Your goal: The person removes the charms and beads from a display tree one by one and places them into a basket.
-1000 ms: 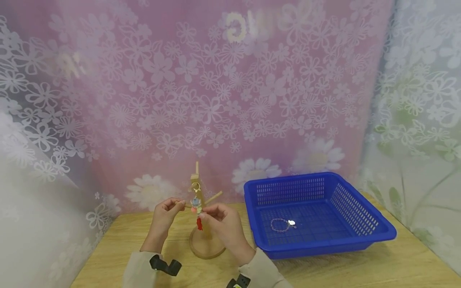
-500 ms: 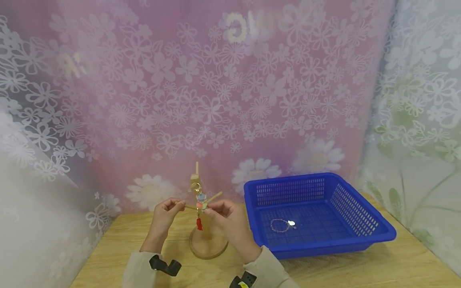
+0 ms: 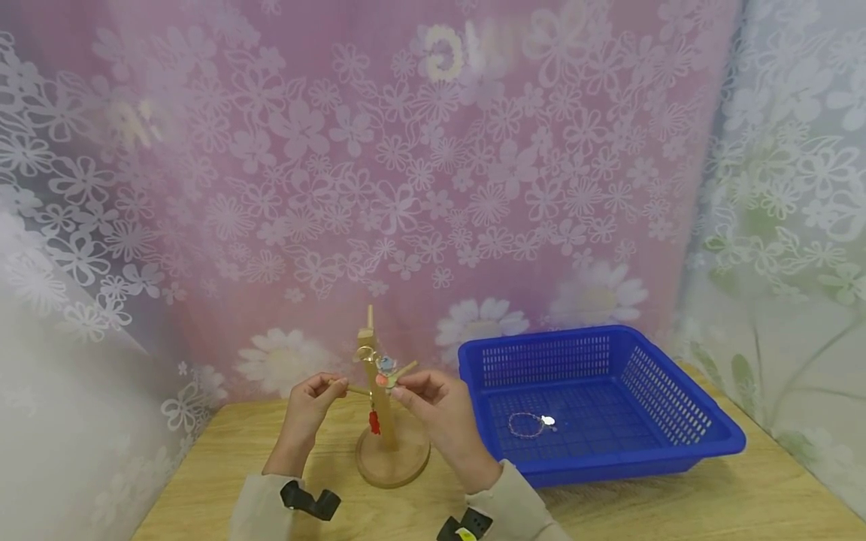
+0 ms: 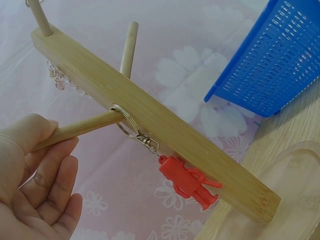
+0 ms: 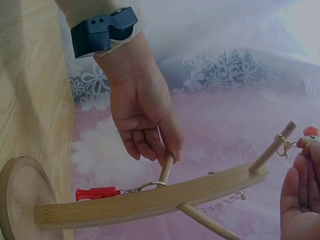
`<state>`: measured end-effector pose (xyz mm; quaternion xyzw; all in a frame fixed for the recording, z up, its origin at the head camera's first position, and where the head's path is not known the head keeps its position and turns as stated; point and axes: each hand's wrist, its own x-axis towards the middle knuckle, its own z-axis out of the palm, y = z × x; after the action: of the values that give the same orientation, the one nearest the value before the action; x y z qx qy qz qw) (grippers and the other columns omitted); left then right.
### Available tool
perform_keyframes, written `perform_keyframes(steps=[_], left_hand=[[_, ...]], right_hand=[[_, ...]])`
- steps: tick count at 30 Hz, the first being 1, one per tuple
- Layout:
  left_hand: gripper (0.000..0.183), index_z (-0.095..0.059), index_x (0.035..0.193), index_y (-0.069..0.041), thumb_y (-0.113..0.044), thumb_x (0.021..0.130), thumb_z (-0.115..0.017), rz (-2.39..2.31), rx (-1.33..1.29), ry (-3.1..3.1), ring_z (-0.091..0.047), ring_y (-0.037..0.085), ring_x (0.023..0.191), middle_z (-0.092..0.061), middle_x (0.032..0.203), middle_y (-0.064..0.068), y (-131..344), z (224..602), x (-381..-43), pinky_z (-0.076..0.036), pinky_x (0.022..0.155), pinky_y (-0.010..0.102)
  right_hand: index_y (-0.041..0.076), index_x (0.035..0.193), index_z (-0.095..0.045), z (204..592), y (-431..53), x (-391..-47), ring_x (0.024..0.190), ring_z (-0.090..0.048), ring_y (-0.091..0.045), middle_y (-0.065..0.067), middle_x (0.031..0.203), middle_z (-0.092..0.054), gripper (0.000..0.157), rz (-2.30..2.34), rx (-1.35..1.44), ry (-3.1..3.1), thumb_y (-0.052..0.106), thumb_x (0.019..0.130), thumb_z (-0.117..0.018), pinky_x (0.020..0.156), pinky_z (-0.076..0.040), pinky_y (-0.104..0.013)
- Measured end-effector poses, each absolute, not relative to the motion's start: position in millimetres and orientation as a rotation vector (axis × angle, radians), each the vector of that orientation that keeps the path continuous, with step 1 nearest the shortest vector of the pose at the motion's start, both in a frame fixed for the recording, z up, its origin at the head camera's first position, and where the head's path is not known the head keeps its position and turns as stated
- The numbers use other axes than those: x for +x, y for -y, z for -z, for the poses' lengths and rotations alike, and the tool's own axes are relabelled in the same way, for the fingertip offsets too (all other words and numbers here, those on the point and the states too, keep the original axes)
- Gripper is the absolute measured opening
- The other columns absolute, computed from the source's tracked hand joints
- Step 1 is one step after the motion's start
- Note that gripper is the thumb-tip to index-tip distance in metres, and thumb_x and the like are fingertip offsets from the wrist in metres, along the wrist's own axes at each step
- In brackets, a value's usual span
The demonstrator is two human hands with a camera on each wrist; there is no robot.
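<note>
A wooden stand [image 3: 384, 432] with a round base and several pegs stands on the table. My left hand [image 3: 311, 402] pinches the end of its left peg [image 4: 87, 126], from which a red figure keychain [image 4: 186, 182] hangs by its metal ring. With thumb and fingertips my right hand [image 3: 443, 417] holds a keychain with a blue and coral figure [image 3: 386, 367]. That keychain's gold clasp [image 5: 284, 146] is around the upper peg [image 5: 272, 148], so the figure is pulled out sideways to the right. Behind the post hangs a clear beaded strand [image 5: 225, 202], partly hidden.
Right of the stand sits a blue plastic basket [image 3: 609, 460] with perforated walls. A beaded bracelet [image 3: 526, 425] with a shiny charm lies inside it. Behind the wooden table [image 3: 203, 466] hangs a pink flowered curtain [image 3: 419, 188].
My right hand has moved to the right and slightly up, swinging the blue and coral figure away from the post. The clasp stays on the upper peg. My left hand keeps its place.
</note>
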<state>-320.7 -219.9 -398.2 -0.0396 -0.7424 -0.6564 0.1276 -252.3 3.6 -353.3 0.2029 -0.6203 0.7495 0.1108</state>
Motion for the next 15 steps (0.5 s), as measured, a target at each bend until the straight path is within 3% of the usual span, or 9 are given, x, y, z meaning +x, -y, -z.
perform_keyframes(steps=[9,15], left_hand=[[0.016,-0.064,0.085,0.002,-0.013,0.089,-0.066,1.919,-0.123,2.153,-0.059,0.015,0.080,-0.062,0.070,-0.003,220,396,-320,-0.040,0.088,0.036],[0.012,-0.065,0.082,-0.001,-0.011,0.089,-0.065,1.916,-0.106,2.161,-0.059,0.015,0.078,-0.062,0.069,-0.003,219,397,-320,-0.040,0.088,0.035]], right_hand=[[-0.006,0.094,-0.067,345,-9,-247,0.086,-0.065,-0.013,-0.009,0.092,-0.067,0.017,-2.194,0.629,1.808,0.007,0.083,-0.071,0.077,-0.053,-0.027],[-0.004,0.094,-0.067,338,-13,-244,0.087,-0.065,-0.015,-0.010,0.095,-0.067,0.016,-2.216,0.616,1.822,0.008,0.084,-0.071,0.078,-0.053,-0.029]])
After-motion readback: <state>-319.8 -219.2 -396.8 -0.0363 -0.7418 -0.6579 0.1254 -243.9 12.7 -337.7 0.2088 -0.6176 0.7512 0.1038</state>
